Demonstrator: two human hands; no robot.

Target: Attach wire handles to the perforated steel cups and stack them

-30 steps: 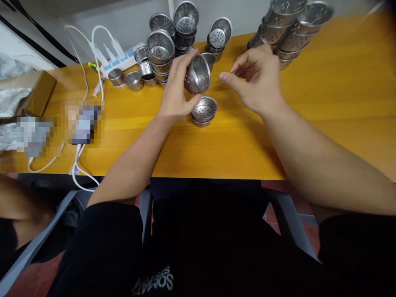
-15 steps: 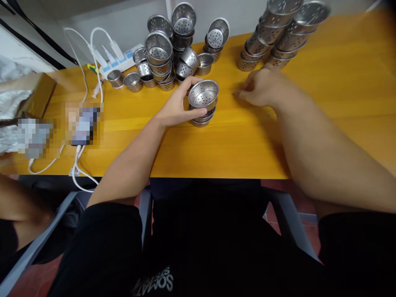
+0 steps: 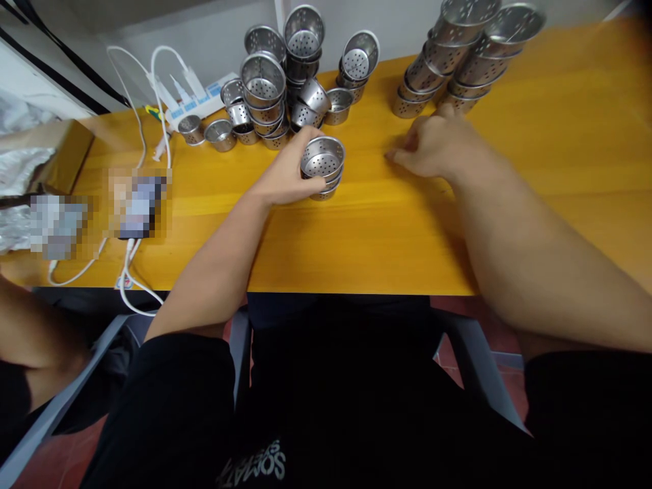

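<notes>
Near the middle of the table, my left hand is closed around a perforated metal cup. Its thumb lies across the front and its fingers wrap behind the rim. This cup sits at the top of a short stack, with the edges of similar cups showing just beneath. Further right, my right hand rests on the tabletop with its fingers curled in, and nothing shows in it. Two tall leaning stacks of perforated cups stand just beyond its knuckles.
Behind my left hand is a cluster of stacked and tipped perforated cups. A smaller stack stands by the wall. To the left are a white power strip, a phone on a cable and a cardboard box. Another person's arm is at far left.
My left hand has brought the top cup slightly left and lower, so it now sits closely over the cups below. My right hand has stayed in place.
</notes>
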